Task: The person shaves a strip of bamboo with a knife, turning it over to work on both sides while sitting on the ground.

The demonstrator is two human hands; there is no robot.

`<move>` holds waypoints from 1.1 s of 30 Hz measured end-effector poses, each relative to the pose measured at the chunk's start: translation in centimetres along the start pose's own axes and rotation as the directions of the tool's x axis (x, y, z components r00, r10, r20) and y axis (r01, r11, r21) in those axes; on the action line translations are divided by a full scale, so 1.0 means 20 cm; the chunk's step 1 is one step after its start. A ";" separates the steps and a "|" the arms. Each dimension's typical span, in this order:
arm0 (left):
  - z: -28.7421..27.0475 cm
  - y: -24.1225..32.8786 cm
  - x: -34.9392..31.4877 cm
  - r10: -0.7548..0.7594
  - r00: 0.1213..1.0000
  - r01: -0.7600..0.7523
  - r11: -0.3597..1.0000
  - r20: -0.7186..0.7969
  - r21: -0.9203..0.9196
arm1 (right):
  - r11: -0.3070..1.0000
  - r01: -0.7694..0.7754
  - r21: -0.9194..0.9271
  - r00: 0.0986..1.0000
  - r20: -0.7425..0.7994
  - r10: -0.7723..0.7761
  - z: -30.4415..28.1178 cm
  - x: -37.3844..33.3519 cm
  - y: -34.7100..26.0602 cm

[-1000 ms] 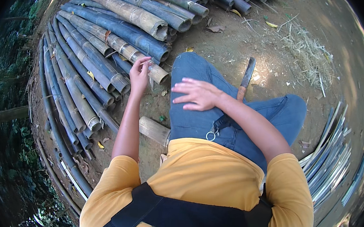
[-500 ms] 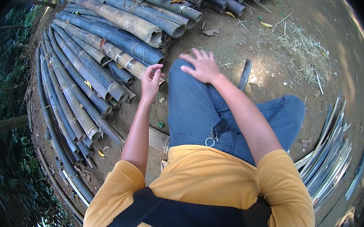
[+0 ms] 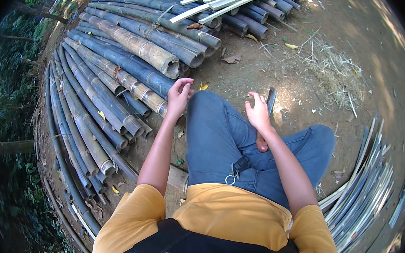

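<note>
My left hand (image 3: 179, 96) hovers just left of my left knee, close to the cut ends of the bamboo poles (image 3: 137, 47). Its fingers are loosely bent, with nothing seen in them. Above my lap, my right hand (image 3: 257, 113) is open, thumb and fingers apart and bent, holding nothing visible. Partly behind this hand lies a knife with a dark blade (image 3: 271, 98) and a brown wooden handle (image 3: 261, 144). The hand and wrist hide its middle, and I cannot tell whether they touch it.
Pale split strips (image 3: 234, 1) rest across the poles at the far side. A heap of fine shavings (image 3: 337, 73) lies on the ground ahead right. To my right is a bundle of thin bamboo strips (image 3: 364, 195). A short bamboo piece (image 3: 177, 177) sits beside my left thigh.
My right hand has left my left knee and moved right and nearer, beside the knife. The left hand stays by the knee. The view has tilted, showing more of the pale strips.
</note>
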State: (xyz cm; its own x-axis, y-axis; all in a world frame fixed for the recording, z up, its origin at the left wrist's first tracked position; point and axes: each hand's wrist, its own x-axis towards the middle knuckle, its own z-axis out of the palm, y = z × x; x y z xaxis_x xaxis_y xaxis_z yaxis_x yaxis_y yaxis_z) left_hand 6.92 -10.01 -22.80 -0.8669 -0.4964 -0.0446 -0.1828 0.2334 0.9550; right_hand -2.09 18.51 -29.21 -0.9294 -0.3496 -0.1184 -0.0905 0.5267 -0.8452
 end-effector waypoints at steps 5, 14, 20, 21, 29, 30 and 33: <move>0.19 -0.02 0.03 0.073 0.996 -0.072 0.997 0.048 -0.020 | 0.959 -0.198 0.204 0.969 0.187 0.160 -0.12 0.41 -0.10; 0.32 0.03 -0.05 0.240 0.966 -0.258 0.898 0.094 0.358 | 0.710 -0.452 0.540 0.878 0.408 0.250 -0.04 1.42 -0.56; 0.28 0.01 -0.03 0.181 0.980 -0.199 0.900 0.083 0.389 | 0.634 -0.410 0.656 0.912 0.310 0.269 0.27 1.63 -0.76; 0.32 0.04 -0.01 0.163 0.983 -0.185 0.909 0.089 0.374 | 0.660 -0.374 0.651 0.927 0.261 0.268 0.26 1.69 -0.72; 0.30 0.05 0.00 0.127 0.991 -0.135 0.929 0.048 0.344 | 0.573 -0.468 0.673 0.884 0.371 0.285 0.33 1.80 -0.73; 0.30 0.05 0.00 0.124 0.991 -0.131 0.931 0.041 0.342 | 0.550 -0.488 0.678 0.873 0.395 0.286 0.36 1.82 -0.76; 0.30 0.03 0.03 0.162 0.986 -0.165 0.923 0.039 0.349 | 0.490 -0.471 0.733 0.881 0.365 0.300 0.41 1.84 -0.77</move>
State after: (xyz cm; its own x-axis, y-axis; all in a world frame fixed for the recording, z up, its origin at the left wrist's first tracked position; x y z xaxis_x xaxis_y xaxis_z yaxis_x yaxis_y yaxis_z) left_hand 3.53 -5.15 -23.92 -0.9024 -0.4192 0.0992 -0.1871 0.5888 0.7863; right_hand -31.98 -8.85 -24.93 -0.7153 -0.4330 -0.5485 0.6560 -0.1455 -0.7406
